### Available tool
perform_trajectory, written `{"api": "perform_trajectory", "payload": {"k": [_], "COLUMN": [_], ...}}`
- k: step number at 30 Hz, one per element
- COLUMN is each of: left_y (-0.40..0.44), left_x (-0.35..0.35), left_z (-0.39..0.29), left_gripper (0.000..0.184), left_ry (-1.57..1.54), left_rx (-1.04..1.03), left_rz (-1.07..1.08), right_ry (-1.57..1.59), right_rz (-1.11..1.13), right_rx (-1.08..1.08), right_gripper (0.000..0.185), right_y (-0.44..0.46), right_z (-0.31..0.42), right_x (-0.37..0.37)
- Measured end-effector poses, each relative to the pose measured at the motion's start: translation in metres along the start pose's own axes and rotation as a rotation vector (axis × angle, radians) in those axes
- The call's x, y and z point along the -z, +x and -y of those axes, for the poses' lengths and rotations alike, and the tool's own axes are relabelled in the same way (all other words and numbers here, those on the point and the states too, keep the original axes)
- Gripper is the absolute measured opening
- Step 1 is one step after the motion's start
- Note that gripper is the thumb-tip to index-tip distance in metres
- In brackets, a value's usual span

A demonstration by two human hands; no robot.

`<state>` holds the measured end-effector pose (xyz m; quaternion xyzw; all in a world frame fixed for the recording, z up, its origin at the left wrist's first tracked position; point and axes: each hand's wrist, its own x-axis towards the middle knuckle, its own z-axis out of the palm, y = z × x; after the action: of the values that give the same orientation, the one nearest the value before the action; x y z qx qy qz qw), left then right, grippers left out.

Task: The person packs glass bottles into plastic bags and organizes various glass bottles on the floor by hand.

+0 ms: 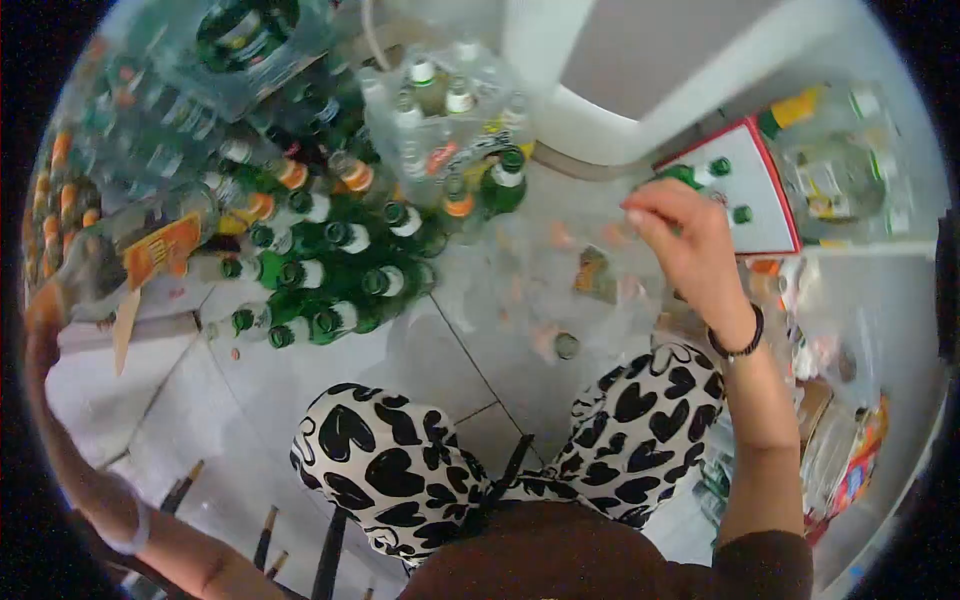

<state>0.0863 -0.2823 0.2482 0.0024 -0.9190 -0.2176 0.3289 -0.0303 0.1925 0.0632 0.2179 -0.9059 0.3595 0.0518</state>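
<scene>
At the far left edge my left hand (45, 315) is closed around a clear glass bottle (95, 260) that lies tilted. An orange label (165, 250) is on it, with a pale strip of paper hanging below. My right hand (690, 245) is raised on the right, thumb and fingertips pinched together; whatever is between them, if anything, is too small to make out. Under and beside it lies a blurred, see-through plastic bag (595, 320) with a bottle mouth showing. Many green glass bottles (345, 240) stand grouped on the tiles between my hands.
A red-edged white box (775, 195) with green bottles stands at right, by large clear bottles (830, 180). Bagged bottles (440, 110) sit at the back near a white appliance (540, 60). Bags and wrappers (840, 450) lie at lower right. Chair or stool legs (265, 540) are at lower left.
</scene>
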Motion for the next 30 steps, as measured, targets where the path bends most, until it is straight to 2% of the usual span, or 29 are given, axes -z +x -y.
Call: {"api": "perform_trajectory", "payload": {"k": [1, 2, 6, 7, 9, 12, 17, 20, 23, 24, 26, 30], "left_y": [0.003, 0.007, 0.031, 0.043, 0.051, 0.029, -0.005, -0.013, -0.015, -0.013, -0.016, -0.046], "left_x": [0.001, -0.001, -0.031, -0.038, -0.055, -0.111, -0.172, -0.18, -0.2, -0.205, -0.218, -0.24], "left_z": [-0.018, -0.035, -0.071, -0.082, -0.111, -0.169, -0.224, -0.232, -0.222, -0.215, -0.211, -0.21], "left_gripper": [0.018, 0.019, 0.027, 0.032, 0.037, 0.042, 0.033, 0.028, 0.025, 0.022, 0.02, 0.02], "left_ry": [-0.074, -0.125, -0.369, -0.514, -0.657, -0.517, -0.61, -0.554, -0.51, -0.471, -0.401, -0.303], "left_rx": [-0.085, -0.042, -0.139, -0.161, -0.183, 0.046, -0.018, -0.225, -0.268, -0.433, -0.635, -0.688], "left_rz": [-0.047, -0.039, 0.009, 0.283, 0.557, 0.532, 0.401, 0.511, 0.582, 0.582, 0.586, 0.635], "right_ry": [0.115, 0.233, 0.399, 0.447, 0.489, 0.571, 0.566, 0.579, 0.633, 0.635, 0.609, 0.662], "right_rz": [-0.005, -0.009, -0.052, -0.026, -0.001, 0.018, 0.059, 0.086, 0.089, 0.09, 0.133, 0.197], "right_rx": [-0.143, -0.285, -0.296, -0.276, -0.255, -0.295, -0.443, -0.51, -0.459, -0.456, -0.431, -0.431], "right_gripper": [0.013, 0.015, 0.018, 0.017, 0.017, 0.017, 0.017, 0.017, 0.016, 0.016, 0.017, 0.023], "right_y": [0.002, 0.003, 0.003, 0.002, -0.003, -0.009, -0.035, -0.042, -0.045, -0.046, -0.045, -0.046], "right_z": [-0.002, 0.0, 0.012, 0.015, 0.02, 0.028, 0.014, 0.013, 0.008, 0.008, 0.006, 0.005], "right_x": [-0.001, 0.002, 0.017, 0.021, 0.03, 0.037, 0.043, 0.039, 0.029, 0.026, 0.023, 0.014]}}
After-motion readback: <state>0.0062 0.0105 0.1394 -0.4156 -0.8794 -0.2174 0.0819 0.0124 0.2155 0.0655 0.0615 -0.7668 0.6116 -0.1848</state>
